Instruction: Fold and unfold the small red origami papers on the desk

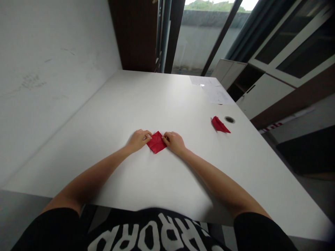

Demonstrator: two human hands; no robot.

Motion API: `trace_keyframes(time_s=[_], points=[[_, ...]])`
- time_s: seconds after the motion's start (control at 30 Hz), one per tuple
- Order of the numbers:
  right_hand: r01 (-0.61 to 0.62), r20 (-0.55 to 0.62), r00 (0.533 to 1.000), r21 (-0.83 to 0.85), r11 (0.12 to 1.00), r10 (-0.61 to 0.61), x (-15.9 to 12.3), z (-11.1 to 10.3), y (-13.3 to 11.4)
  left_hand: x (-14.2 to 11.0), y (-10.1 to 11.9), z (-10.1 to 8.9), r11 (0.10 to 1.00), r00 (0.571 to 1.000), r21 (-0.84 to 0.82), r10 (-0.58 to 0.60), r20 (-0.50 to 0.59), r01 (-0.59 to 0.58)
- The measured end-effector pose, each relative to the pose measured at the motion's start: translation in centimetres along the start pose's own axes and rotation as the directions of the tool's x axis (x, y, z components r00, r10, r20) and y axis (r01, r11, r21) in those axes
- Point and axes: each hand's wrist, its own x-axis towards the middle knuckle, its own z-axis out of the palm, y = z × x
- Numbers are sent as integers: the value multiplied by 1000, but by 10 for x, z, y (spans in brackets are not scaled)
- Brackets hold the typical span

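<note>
A red folded paper square point(156, 143) lies on the white table with one corner toward me, crease lines crossing its face. My left hand point(139, 139) pinches its left corner between thumb and fingers. At the opposite corner my right hand point(175, 141) grips the paper the same way, fingers curled. Both forearms rest low over the tabletop. Farther off to the right lies a red folded paper piece point(220, 124), long and pointed, with neither hand touching it.
Beside the pointed red piece is a round cable hole point(229, 119) in the table point(117, 104). Printed sheets point(217, 93) lie at the far right corner. A white wall point(57, 52) borders the left side, and cabinets point(264, 94) stand beyond the right edge.
</note>
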Motion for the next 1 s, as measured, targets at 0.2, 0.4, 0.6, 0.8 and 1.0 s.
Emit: trace_keyframes(time_s=[0.2, 0.4, 0.6, 0.8, 1.0], points=[[10, 28, 1000, -137, 991, -6, 0, 0, -6, 0, 3, 4, 995, 999, 95, 42, 12, -43], [47, 13, 999, -187, 981, -45, 0, 2, -6, -1, 7, 3, 954, 964, 138, 265, 23, -266], [93, -11, 995, -194, 977, -97, -1, 2, -2, 1, 5, 4, 949, 949, 39, 313, 38, -314], [78, -20, 996, -179, 981, -83, -1, 2, -2, 0, -1, 8, 939, 936, 7, 343, 73, -345], [101, -42, 993, -163, 981, -109, -2, -1, -1, 2, -5, 9, 918, 920, 94, 375, 109, -386]])
